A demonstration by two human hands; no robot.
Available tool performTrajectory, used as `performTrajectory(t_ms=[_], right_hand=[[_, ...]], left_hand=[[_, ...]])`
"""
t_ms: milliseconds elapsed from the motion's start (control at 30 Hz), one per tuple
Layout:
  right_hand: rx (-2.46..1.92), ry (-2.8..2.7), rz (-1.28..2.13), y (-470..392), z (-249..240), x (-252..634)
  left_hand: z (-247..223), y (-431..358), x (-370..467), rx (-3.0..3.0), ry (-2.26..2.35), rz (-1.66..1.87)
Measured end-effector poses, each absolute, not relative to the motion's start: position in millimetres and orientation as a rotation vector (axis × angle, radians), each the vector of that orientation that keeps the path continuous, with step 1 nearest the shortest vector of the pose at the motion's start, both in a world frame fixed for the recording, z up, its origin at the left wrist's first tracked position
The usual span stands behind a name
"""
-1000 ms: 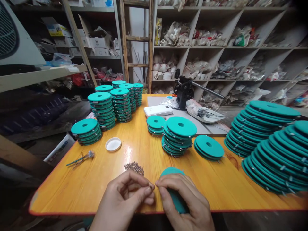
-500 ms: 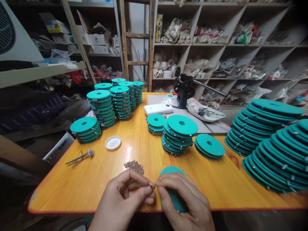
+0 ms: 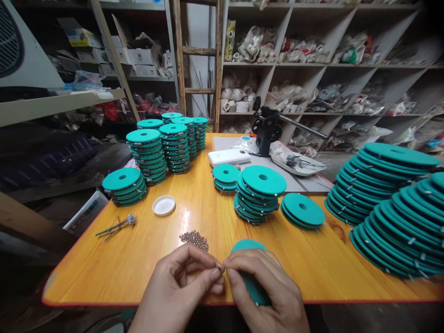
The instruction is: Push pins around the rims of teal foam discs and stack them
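At the table's near edge, my left hand (image 3: 185, 284) pinches a small dark bead between thumb and forefinger. My right hand (image 3: 268, 289) is closed around a green disc (image 3: 248, 245), and its thumb and forefinger tips meet the left fingertips. Whatever thin piece lies between the two pinches is too small to make out. The palm and fingers of my right hand hide much of the disc. Just beyond my left hand lies a pile of small dark beads (image 3: 196, 239) on the wooden table (image 3: 132, 273).
Stacks of green discs stand at the back left (image 3: 144, 157), centre (image 3: 258, 199) and right (image 3: 402, 226). A white lid (image 3: 163, 205) and a wire bundle (image 3: 118, 225) lie left. Behind are a white box (image 3: 229, 156), a black hand press (image 3: 265, 132) and a tray (image 3: 296, 164).
The view has shifted very slightly. Both hands keep nearly the same pose, and the bead at the left fingertips shows a little differently.
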State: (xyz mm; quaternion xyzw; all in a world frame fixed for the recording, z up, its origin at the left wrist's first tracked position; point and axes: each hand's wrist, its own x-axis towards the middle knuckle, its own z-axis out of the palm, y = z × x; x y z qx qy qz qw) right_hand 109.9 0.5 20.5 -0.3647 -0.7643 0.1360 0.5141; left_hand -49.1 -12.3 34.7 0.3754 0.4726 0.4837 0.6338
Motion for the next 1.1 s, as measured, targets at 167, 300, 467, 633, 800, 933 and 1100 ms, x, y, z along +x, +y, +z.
performTrajectory(t_ms=[167,300,467,633,800,933,1100], right_hand=[[-0.858,-1.811,0.313,1.8,20.3,109.5],[-0.847,-1.797,0.325,2.8,19.2,110.6],[-0.857,-1.827,0.314,1.7,22.7,112.3],[-0.865,-1.826,0.301,1.3,24.0,111.0],[-0.843,-1.88,0.27,1.9,26.3,109.1],[-0.835,-1.899,0.225,2.2,25.6,112.6],[-0.75,-1.958,0.3,2.3,20.7,116.3]], left_hand=[[31.5,-13.9,-49.6,0.879,1.081,1.124],[25.8,-14.1,-49.3,0.921,1.087,1.149],[31.1,-12.7,-48.6,0.897,1.096,1.134],[29.2,-12.4,-49.5,0.91,1.057,1.146],[29.6,-14.8,-48.8,0.913,1.104,1.072],[30.5,-16.1,-47.0,0.929,1.053,1.078],[29.3,-17.0,-46.8,0.968,1.009,1.139]])
